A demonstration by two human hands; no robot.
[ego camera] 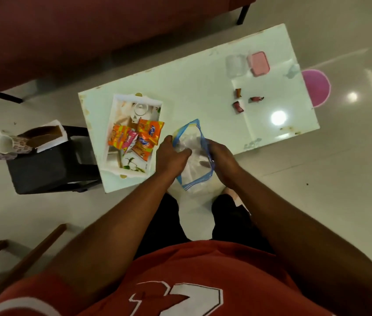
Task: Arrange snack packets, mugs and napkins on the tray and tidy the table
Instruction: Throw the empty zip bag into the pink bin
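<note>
A clear zip bag with a blue rim is held open over the near edge of the white table. My left hand grips its left rim and my right hand grips its right rim. To the left lies a white tray holding several orange and pink snack packets. Three small wrappers lie on the table's right part. Floral mugs and a napkin holder rest on a black stool left of the table.
A clear box and a pink-lidded box stand at the table's far right. A pink bin sits on the floor beyond that end. A maroon sofa runs behind the table. Wooden chair parts are at lower left.
</note>
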